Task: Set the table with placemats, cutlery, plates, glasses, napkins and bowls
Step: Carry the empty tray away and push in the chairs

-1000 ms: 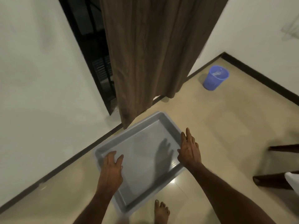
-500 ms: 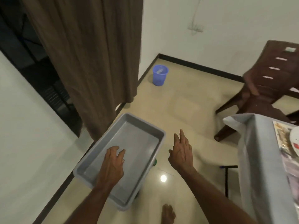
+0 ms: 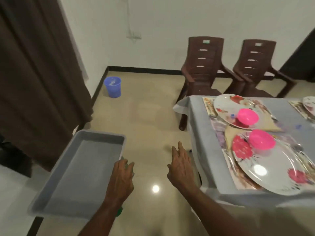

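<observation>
An empty grey tray (image 3: pixel 81 167) sits low at the left. My left hand (image 3: pixel 121 176) hovers at its right rim with the fingers loosely apart, holding nothing. My right hand (image 3: pixel 181 165) is open in the air between the tray and the table (image 3: pixel 204 150), which has a pale blue cloth. On the table a floral plate (image 3: pixel 226 108) with a pink bowl (image 3: pixel 248 116) lies on a placemat (image 3: pixel 208 103). A nearer floral plate (image 3: pixel 265 171) carries a second pink bowl (image 3: pixel 261 139). Cutlery (image 3: pixel 300 150) lies beside it.
Two brown plastic chairs (image 3: pixel 202 65) (image 3: pixel 255 65) stand behind the table by the wall. A blue bucket (image 3: pixel 112 86) is on the tiled floor in the corner. A brown curtain (image 3: pixel 37 74) hangs at the left. Another plate (image 3: pixel 310 104) shows at the right edge.
The view has swung right, from the curtain to the set table. My left hand has moved out of the tray to its right rim. My right hand stays off the tray, open.
</observation>
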